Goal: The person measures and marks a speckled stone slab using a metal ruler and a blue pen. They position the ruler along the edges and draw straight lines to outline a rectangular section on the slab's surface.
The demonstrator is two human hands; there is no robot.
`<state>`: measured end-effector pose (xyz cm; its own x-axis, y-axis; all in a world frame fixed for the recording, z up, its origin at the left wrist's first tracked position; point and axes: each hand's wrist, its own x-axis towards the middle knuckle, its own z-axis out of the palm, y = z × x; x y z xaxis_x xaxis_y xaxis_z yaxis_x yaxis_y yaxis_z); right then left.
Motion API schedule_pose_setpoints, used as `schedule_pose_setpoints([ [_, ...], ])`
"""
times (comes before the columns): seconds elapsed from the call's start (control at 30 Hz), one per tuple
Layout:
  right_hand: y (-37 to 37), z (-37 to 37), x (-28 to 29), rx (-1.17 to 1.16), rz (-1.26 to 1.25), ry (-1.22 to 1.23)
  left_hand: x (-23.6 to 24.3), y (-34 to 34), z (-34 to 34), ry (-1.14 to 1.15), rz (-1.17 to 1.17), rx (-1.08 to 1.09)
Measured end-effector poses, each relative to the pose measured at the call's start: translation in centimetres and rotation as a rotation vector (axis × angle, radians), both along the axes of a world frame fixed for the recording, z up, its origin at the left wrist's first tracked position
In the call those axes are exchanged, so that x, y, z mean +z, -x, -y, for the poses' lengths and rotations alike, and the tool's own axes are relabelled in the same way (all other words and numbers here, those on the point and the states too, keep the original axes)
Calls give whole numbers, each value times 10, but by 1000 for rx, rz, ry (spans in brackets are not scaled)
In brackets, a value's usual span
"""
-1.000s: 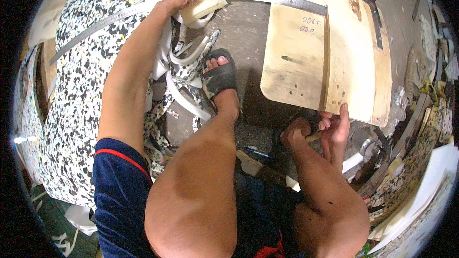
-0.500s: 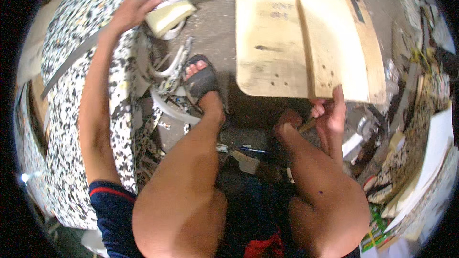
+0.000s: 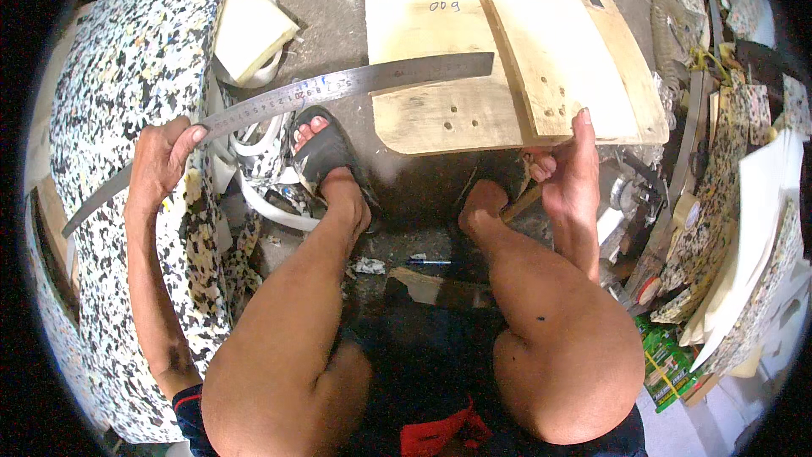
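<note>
My left hand is closed around a long steel ruler, thumb on top. The ruler's far end lies over a pale plywood board with handwritten marks and several small holes. Its other end reaches back over the speckled foam slab on my left. A second, narrower wooden piece rests on top of the board at its right. At the near edge, my right hand grips the plywood, with the thumb up on its face and curled fingers partly hidden below.
A cream foam block sits beside the slab, with white curved strips near my sandalled foot. A pen lies on the floor between my legs. At right are a tape roll, white sheets, a green packet and foam offcuts.
My left hand has come nearer and brought the ruler down from the board's far part to its near part. My right hand still grips the near edge.
</note>
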<state>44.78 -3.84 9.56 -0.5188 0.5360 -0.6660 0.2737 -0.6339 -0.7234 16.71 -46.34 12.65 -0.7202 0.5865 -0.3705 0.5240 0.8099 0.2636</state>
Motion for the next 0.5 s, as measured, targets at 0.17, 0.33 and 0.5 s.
schedule_pose_setpoints([
  [0.17,3,5,0,-35,31,-3,-5,-7,-12,41,-1,-27],
  [0.33,-4,2,-14,-90,59,22,-9,-12,-21,62,-11,-14],
  [0.5,-3,6,-13,-76,141,-39,-12,-10,-26,97,-21,-63],
])
